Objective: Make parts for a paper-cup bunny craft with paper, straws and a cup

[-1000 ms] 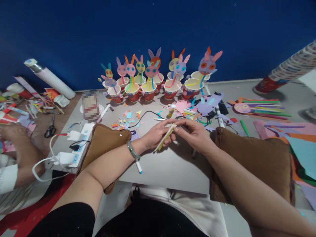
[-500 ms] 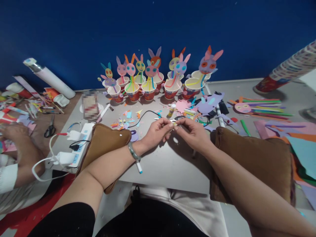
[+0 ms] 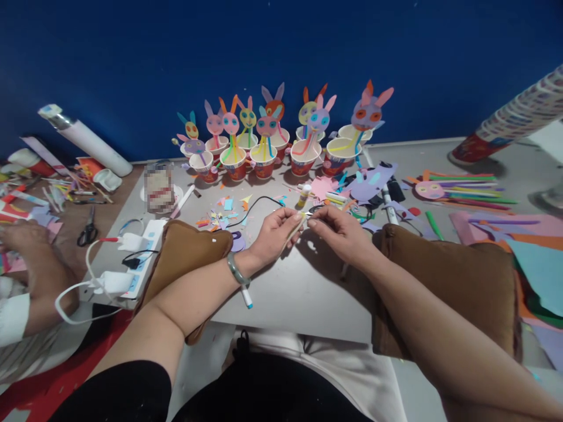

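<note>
My left hand (image 3: 275,234), with a green bangle at its wrist, pinches a small pale yellow strip (image 3: 296,227) between thumb and fingers. My right hand (image 3: 338,230) is closed in a pinch close beside it; what its fingertips hold, if anything, is too small to make out. Both hands are over the grey table (image 3: 281,305). Beyond them a glue stick (image 3: 304,195) stands upright among paper scraps (image 3: 224,208). A purple paper cutout (image 3: 372,183) lies behind my right hand. A capped marker (image 3: 247,296) lies under my left wrist.
Several paper cups (image 3: 234,167) with rabbit-faced paper heads line the blue wall. Brown cushions (image 3: 448,293) support both forearms. A power strip (image 3: 147,252) with cables lies left. Scissors (image 3: 88,228) and a co-worker's arm (image 3: 39,264) are farther left. Stacked cups (image 3: 497,126) lean at right.
My right fingertips have drawn slightly apart from the left ones. The pale yellow strip now shows along my left fingers. The view has shifted a little.
</note>
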